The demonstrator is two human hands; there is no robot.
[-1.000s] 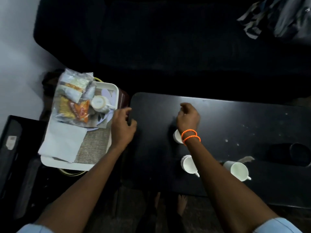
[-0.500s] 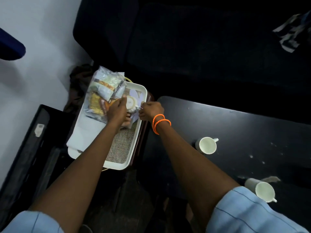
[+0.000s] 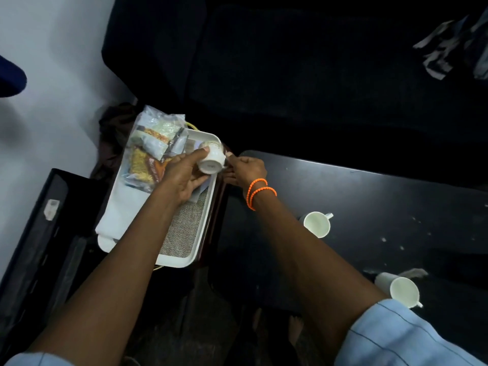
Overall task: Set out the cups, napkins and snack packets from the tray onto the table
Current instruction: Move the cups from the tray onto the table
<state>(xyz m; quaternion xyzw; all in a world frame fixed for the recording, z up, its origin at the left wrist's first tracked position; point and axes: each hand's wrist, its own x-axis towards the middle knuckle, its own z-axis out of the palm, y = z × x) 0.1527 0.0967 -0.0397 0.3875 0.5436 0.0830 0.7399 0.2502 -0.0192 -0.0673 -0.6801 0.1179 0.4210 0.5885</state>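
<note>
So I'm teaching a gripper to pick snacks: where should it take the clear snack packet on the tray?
Take the snack packet by its crimped top edge, which juts past the tray's far rim and looks free to pinch. Come from the far side: the left hand and the tipped cup it holds block the near side.

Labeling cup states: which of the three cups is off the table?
The cup over the tray, tipped on its side between both hands. The other two cups stand upright on the table.
</note>
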